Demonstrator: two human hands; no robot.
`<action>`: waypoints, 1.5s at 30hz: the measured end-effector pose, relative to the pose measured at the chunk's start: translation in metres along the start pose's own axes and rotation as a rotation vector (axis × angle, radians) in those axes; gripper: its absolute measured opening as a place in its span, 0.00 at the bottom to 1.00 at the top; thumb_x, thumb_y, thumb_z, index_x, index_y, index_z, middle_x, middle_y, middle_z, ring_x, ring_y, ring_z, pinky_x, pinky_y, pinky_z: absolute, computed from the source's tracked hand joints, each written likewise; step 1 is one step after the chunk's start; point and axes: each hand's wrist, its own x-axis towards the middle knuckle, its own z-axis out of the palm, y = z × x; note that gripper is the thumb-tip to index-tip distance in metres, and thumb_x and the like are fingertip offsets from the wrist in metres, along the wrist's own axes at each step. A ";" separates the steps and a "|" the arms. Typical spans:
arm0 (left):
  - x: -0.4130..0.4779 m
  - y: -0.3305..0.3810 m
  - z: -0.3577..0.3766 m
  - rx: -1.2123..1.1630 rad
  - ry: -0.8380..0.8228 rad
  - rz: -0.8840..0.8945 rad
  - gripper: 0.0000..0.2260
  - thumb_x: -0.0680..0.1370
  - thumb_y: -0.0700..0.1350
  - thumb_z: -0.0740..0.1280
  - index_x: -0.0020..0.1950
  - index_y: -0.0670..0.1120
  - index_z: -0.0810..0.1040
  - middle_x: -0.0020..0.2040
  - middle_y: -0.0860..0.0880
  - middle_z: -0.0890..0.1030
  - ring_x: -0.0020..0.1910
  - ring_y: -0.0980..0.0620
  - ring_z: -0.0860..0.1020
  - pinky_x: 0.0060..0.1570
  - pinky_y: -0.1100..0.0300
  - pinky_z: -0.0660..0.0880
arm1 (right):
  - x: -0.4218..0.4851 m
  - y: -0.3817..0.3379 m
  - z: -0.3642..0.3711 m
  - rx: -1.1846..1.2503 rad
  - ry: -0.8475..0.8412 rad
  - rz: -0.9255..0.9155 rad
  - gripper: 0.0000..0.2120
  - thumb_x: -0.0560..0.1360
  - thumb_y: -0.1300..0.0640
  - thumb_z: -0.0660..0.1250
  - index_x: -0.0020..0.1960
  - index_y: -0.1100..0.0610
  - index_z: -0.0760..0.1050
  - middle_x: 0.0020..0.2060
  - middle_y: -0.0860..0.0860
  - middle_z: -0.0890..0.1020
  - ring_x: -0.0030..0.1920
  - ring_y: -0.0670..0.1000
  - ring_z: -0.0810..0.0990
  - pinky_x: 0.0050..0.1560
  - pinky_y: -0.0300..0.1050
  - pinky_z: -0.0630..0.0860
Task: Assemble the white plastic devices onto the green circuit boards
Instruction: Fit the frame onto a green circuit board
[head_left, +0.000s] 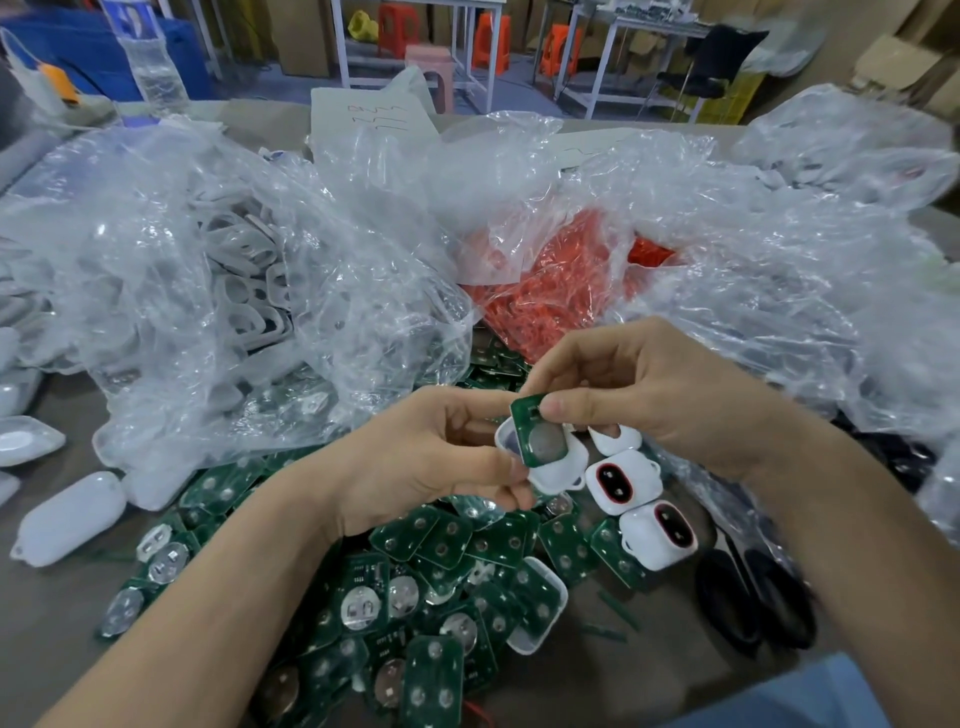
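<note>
Misalignment is my worry: my left hand (431, 457) grips the white plastic device (558, 478) above the board pile (441, 540) near the worktop's (52, 597) near edge, my right hand (649, 395) pinches the green circuit board (540, 439) tilted into it, so pressing could jam it.

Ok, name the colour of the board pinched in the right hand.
The circuit board is green; head view.
</note>
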 end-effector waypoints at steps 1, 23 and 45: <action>0.000 0.000 0.000 -0.003 -0.001 -0.003 0.15 0.73 0.33 0.67 0.58 0.42 0.80 0.44 0.46 0.83 0.39 0.54 0.82 0.43 0.66 0.78 | 0.000 -0.001 0.000 -0.022 -0.015 -0.011 0.04 0.72 0.62 0.72 0.45 0.55 0.82 0.40 0.58 0.83 0.39 0.50 0.79 0.42 0.40 0.76; -0.001 -0.002 0.000 -0.076 0.008 -0.069 0.17 0.72 0.32 0.65 0.59 0.43 0.82 0.43 0.42 0.82 0.36 0.52 0.81 0.40 0.65 0.78 | -0.002 0.007 0.005 -0.240 0.010 -0.090 0.05 0.70 0.58 0.75 0.41 0.50 0.81 0.36 0.45 0.81 0.34 0.46 0.76 0.38 0.36 0.74; 0.001 -0.002 0.003 0.112 0.168 0.012 0.10 0.81 0.30 0.57 0.56 0.36 0.75 0.33 0.46 0.82 0.30 0.53 0.80 0.34 0.65 0.77 | -0.009 0.022 0.015 0.043 0.138 0.074 0.19 0.62 0.46 0.77 0.50 0.45 0.77 0.37 0.47 0.80 0.37 0.52 0.83 0.41 0.41 0.80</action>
